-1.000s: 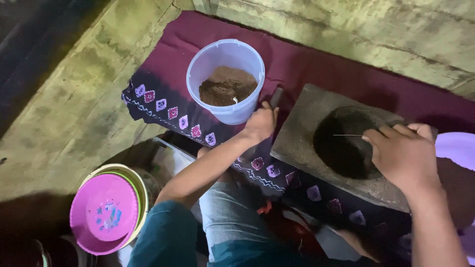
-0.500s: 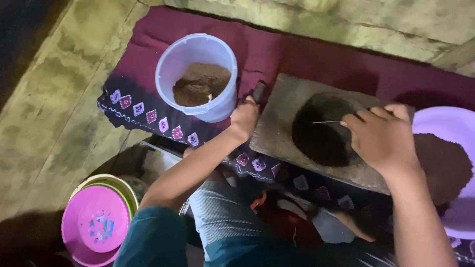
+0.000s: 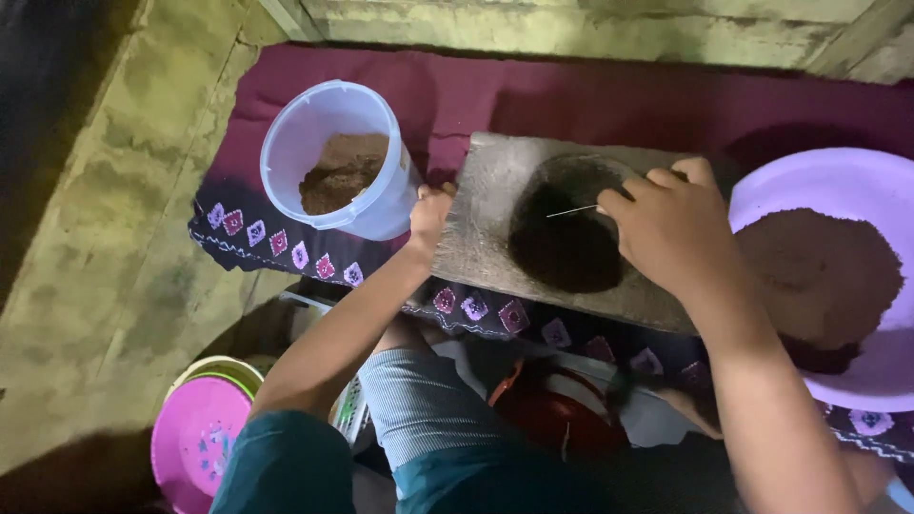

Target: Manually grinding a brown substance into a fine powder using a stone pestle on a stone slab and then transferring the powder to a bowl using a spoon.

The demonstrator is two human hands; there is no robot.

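Centre of frame: my left hand (image 3: 430, 214) grips the left edge of the grey stone slab (image 3: 495, 224), fingers curled together over the edge, thumb side up. My right hand (image 3: 678, 228) sits over the right side of the slab, fingers bunched together and pinching a thin pale stick or needle (image 3: 571, 211) that pokes left across the round hollow (image 3: 566, 238). The hollow is full of dark powder; I can't tell whether the stick touches it.

The slab lies on a maroon cloth (image 3: 533, 95) with a patterned diamond border (image 3: 276, 240), running across the upper middle of the frame.

Just left of the slab, touching or nearly touching my left hand: a white plastic bucket (image 3: 286, 152), tilted slightly, brown powder (image 3: 345, 171) in the bottom.

Right edge of frame: a lilac plastic basin (image 3: 819, 181) holding a heap of reddish-brown powder (image 3: 819, 276), just beside my right wrist.

Lower left corner: a pink plastic plate (image 3: 195, 443) stacked on a yellow-green rimmed one (image 3: 224, 365), well apart from both hands, on the concrete floor (image 3: 105, 238).

Bottom centre: my knees in grey ribbed fabric (image 3: 419, 405), teal sleeve (image 3: 281, 466) on the left arm.
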